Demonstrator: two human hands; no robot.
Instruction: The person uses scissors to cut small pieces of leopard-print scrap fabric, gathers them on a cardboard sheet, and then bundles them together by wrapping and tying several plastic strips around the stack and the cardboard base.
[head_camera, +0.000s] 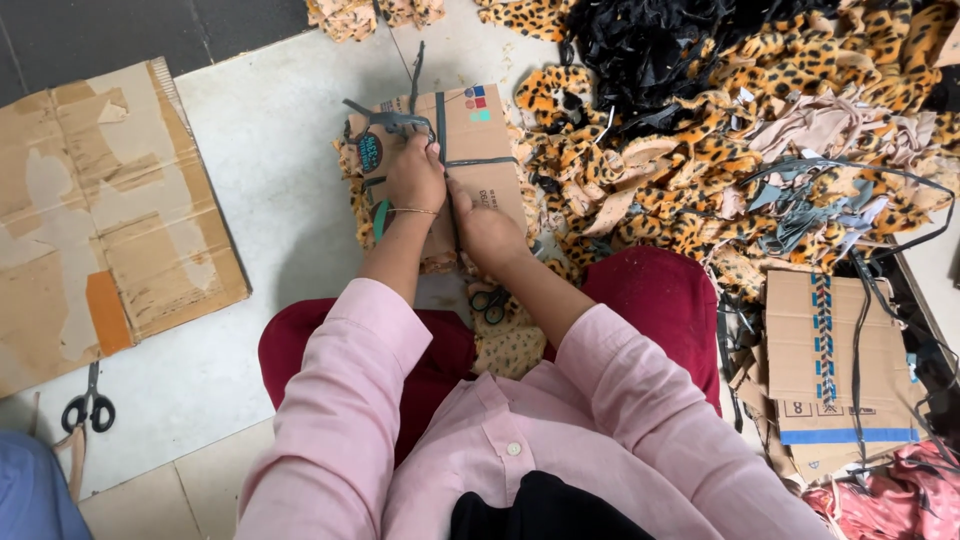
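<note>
Head view: we press cardboard piece (470, 150) on floor (270, 170), left hand (415, 178) pinching dark strip (400, 122), right hand (487, 228) flat; leopard scrap pile (720, 130) unsorted.

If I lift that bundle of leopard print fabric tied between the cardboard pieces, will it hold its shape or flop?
The bundle would probably stay fairly flat, since a cardboard sheet covers it and dark straps cross it. Fabric edges poking out at the side look soft and would likely droop. With both the left hand and right hand pressing it down, it seems springy.

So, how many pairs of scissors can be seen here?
2: one pair of scissors on the floor at far left, another pair below the hands. The fabric pile may hide more.
</note>
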